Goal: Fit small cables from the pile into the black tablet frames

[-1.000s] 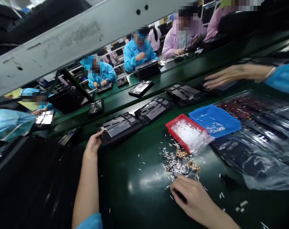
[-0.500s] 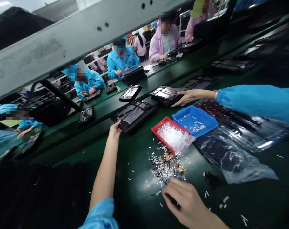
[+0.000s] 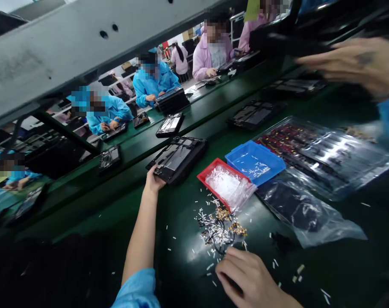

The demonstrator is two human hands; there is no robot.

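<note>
My left hand (image 3: 154,180) grips the near left corner of an opened black tablet (image 3: 178,156), whose grey battery and inner parts face up. The tablet looks slightly tilted, and my fingers beneath it are hidden. Low in the view, my right hand (image 3: 249,273) is curled with thumb and fingertips together, at the near edge of a pile of small parts (image 3: 218,231). White strips, gold-coloured pieces and black cables make up that pile. Whatever those fingertips hold, if anything, I cannot make out.
A red bin (image 3: 222,182) of white strips adjoins a blue bin (image 3: 257,162). Right of them lie a clear tray (image 3: 325,149) and a plastic bag (image 3: 313,209). Another tablet (image 3: 255,114) lies beyond. A co-worker's hand (image 3: 348,64) reaches in at right; people sit across the line.
The co-worker's hand has lifted a tablet off the green surface and swung it up to the right. My left hand has drawn its tablet slightly nearer, while my right hand stays by the pile.
</note>
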